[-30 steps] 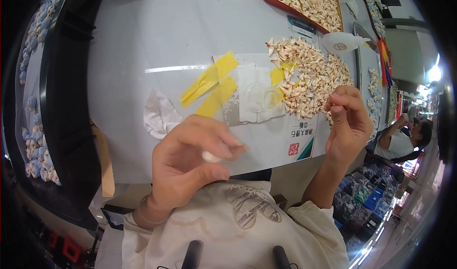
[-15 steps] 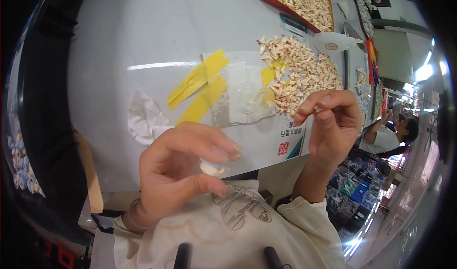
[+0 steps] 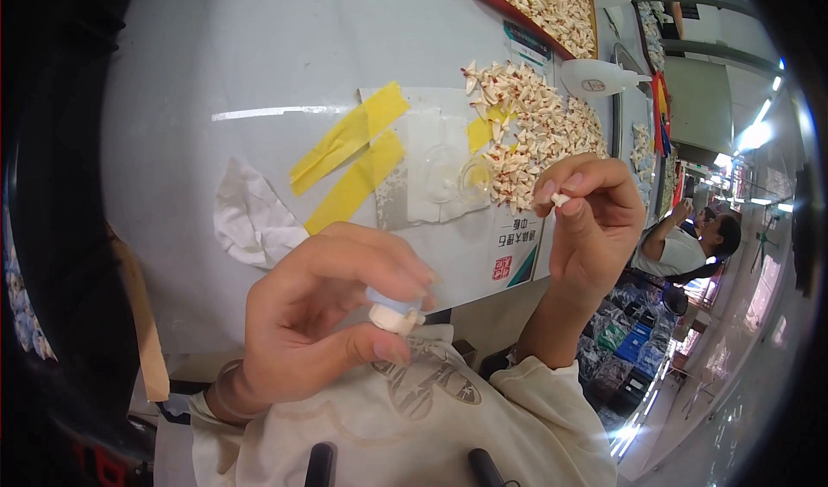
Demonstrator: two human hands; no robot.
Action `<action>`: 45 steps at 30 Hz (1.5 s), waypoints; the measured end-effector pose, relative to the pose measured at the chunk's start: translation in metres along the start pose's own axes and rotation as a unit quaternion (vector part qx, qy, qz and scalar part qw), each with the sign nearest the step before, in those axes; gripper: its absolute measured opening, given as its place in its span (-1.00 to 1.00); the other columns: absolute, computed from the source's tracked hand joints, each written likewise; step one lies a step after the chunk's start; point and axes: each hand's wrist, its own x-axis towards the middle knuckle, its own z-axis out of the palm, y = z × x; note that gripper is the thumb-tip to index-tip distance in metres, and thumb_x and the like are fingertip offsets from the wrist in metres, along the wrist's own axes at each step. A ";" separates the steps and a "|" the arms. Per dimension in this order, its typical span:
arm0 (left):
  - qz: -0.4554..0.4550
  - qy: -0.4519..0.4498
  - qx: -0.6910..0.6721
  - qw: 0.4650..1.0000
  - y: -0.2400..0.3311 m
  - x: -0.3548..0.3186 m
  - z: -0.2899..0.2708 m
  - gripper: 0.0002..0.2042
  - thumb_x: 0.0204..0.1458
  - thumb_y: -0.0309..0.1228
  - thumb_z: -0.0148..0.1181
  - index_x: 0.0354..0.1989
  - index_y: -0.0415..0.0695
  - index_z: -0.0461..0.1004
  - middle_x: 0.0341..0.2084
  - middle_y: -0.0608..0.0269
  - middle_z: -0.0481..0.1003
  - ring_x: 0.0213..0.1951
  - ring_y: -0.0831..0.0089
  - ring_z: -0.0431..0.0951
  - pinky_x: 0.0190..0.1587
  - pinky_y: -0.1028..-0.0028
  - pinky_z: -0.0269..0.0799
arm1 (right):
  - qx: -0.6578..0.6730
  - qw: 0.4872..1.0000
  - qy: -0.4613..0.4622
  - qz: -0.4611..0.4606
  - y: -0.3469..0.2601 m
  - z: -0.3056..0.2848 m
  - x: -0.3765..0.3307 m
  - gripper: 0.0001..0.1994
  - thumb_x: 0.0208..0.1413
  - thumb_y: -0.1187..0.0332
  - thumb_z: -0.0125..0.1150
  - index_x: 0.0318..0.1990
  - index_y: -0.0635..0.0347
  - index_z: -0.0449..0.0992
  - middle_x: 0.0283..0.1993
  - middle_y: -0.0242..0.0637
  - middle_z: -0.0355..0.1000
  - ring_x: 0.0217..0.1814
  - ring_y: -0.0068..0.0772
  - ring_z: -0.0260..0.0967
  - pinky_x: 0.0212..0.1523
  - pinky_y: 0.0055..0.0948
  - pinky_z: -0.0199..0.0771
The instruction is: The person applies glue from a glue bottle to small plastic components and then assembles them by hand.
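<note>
Thumb and fingers of my left hand (image 3: 297,327) close round a small rounded figure part (image 3: 395,316), cream below and pale blue on top, above the table's near edge. My right hand (image 3: 599,215) pinches a tiny cream piece (image 3: 560,200) between thumb and forefinger, with its other fingers curled. Just beyond that hand spreads a pile of small pointed cream pieces with reddish tips (image 3: 565,129). A small clear round dish (image 3: 475,175) rests beside the pile on a whitish sheet. The two held parts are well apart.
Yellow tape strips (image 3: 345,150) lie on the grey table (image 3: 216,64), with a crumpled white cloth (image 3: 250,215) to their left. A red tray (image 3: 483,2) of similar pieces stands at the back. Beside the pile lies a white squeeze bottle (image 3: 595,79). Another person (image 3: 681,245) sits far right.
The view has shifted, sliding the table scene slightly left. More of the blue-and-cream part shows in my left hand, and the tiny piece in my right fingers is now plainer. Both grips remain.
</note>
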 end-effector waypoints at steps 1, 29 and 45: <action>0.002 -0.016 0.002 1.000 0.000 0.000 -0.001 -0.63 -0.12 -0.71 0.22 -0.09 -0.34 0.34 -0.11 -0.03 0.33 -0.10 0.28 0.43 -0.03 0.34 0.36 | -0.057 0.998 0.011 -0.014 -0.002 0.003 0.003 -0.86 -0.10 0.59 0.26 -0.36 0.33 0.43 -0.38 -0.17 0.41 -0.35 -0.44 0.37 -0.31 -0.54 0.37; 0.007 -0.024 -0.013 1.000 -0.001 0.000 -0.001 -0.61 -0.13 -0.74 0.20 -0.07 -0.35 0.33 -0.09 0.00 0.32 -0.02 0.29 0.37 0.05 0.34 0.30 | -0.429 0.892 -0.084 -0.110 -0.008 0.030 0.035 -0.78 -0.47 0.69 0.29 -0.51 0.30 0.54 -0.43 -0.34 0.29 -0.36 -0.50 0.24 -0.34 -0.58 0.21; 0.087 -0.001 0.149 0.985 -0.001 0.001 -0.001 -0.60 -0.18 -0.67 0.29 -0.09 -0.39 0.37 -0.14 0.02 0.35 -0.09 0.31 0.42 -0.01 0.39 0.33 | -0.003 0.998 -0.065 -0.026 -0.011 0.053 -0.024 -0.79 -0.36 0.62 0.40 -0.47 0.25 0.52 -0.40 -0.27 0.34 -0.35 -0.50 0.25 -0.31 -0.58 0.20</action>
